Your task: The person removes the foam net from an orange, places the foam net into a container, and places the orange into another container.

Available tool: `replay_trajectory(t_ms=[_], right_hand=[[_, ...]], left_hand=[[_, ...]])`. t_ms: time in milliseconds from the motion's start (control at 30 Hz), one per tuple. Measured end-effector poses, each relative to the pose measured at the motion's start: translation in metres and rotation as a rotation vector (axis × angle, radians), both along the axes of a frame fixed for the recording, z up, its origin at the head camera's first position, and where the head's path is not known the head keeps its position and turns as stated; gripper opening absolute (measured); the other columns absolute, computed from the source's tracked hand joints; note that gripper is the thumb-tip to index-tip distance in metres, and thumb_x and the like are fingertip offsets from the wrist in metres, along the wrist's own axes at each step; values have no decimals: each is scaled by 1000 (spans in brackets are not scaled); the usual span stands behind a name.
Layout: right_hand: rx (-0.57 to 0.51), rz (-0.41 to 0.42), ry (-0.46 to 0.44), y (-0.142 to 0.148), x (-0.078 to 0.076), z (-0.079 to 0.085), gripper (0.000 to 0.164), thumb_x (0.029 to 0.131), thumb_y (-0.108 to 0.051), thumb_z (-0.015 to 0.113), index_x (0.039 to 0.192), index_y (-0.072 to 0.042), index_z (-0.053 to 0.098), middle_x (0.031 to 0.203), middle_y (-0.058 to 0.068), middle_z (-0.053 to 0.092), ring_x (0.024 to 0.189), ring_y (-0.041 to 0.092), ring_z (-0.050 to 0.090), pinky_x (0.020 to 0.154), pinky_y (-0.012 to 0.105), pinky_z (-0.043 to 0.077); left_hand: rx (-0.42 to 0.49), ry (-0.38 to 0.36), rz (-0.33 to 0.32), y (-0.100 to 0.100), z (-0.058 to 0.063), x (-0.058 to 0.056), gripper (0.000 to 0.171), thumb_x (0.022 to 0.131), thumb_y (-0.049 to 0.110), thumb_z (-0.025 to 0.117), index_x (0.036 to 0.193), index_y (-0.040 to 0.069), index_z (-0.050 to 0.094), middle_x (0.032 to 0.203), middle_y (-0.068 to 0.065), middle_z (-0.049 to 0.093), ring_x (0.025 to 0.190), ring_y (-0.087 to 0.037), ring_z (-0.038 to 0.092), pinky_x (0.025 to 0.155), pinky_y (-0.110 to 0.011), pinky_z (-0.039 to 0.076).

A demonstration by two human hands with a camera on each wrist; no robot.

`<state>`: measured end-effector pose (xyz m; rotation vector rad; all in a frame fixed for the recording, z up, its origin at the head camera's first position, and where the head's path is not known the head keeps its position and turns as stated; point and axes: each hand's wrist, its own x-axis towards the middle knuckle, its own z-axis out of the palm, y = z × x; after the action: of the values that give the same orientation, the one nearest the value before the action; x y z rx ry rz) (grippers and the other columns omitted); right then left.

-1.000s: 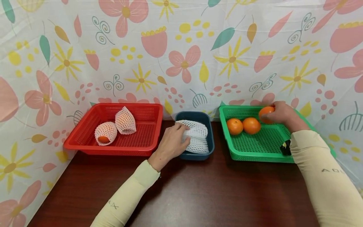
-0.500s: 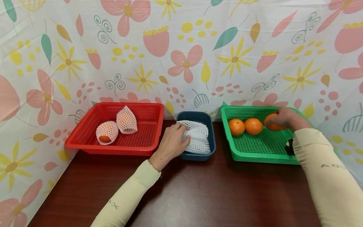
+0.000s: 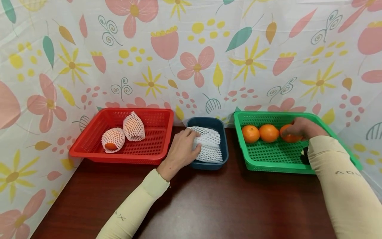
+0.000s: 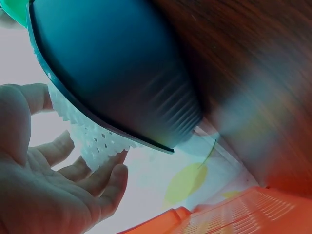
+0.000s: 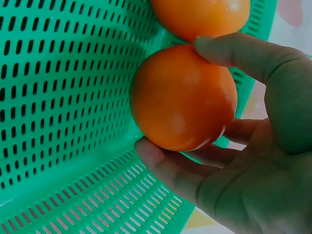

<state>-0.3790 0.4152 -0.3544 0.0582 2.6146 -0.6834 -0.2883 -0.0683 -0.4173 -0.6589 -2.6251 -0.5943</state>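
Observation:
My right hand [image 3: 308, 127] grips an orange [image 5: 183, 97] in the green basket [image 3: 280, 164], thumb on one side and fingers on the other. This orange sits at the right end of a row, beside a middle orange [image 3: 269, 133] and a left orange [image 3: 250, 133]. My left hand [image 3: 182, 149] lies over the left rim of a dark blue bin [image 3: 210, 166], fingers loosely bent. Its fingertips touch white foam nets [image 3: 209, 152] inside the bin; in the left wrist view, the net [image 4: 97, 141] shows between the spread fingers and the bin's rim.
A red basket [image 3: 149, 156] at left holds two net-wrapped fruits, one upright [image 3: 133, 127] and one lying [image 3: 113, 141] with orange peel showing. A black object [image 3: 304, 156] is partly hidden by the right sleeve. Behind the dark wooden table [image 3: 226, 202] hangs a flowered cloth [image 3: 191, 49].
My right hand has brought the orange down and forward in the green basket, into line with the other two. The left hand has stayed over the bin. The head view has shifted slightly.

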Motion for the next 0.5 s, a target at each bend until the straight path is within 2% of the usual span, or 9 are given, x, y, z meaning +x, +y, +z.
replay_trajectory(t_ms=[67,167,300,500], right_hand=[[-11,-3,-2,1,-1,-3,67,92,-33,78,124,14,44,106,26,44,88,37,48,70,43,50],[-17,10,21,3,-1,-7,73,92,-32,80,132,16,42,113,30,42,94,42,45,71,44,49],[-43,8,49,3,-2,-12,91,91,-30,82,150,16,30,133,37,34,108,49,39,77,48,51],[-38,7,27,3,-3,-15,91,90,-32,82,145,20,31,131,36,35,107,48,41,78,47,52]], left_hand=[[5,8,-1,0,1,0,36,97,29,74,128,11,71,128,-7,66,110,-23,62,101,-41,53],[10,25,-3,0,2,1,36,97,28,74,128,11,71,128,-7,66,111,-24,62,102,-41,52],[19,54,-4,0,5,2,35,97,26,74,128,9,71,127,-9,66,111,-26,62,102,-42,52],[22,50,-3,-1,7,3,37,97,25,73,129,8,69,128,-9,65,112,-26,62,104,-42,52]])
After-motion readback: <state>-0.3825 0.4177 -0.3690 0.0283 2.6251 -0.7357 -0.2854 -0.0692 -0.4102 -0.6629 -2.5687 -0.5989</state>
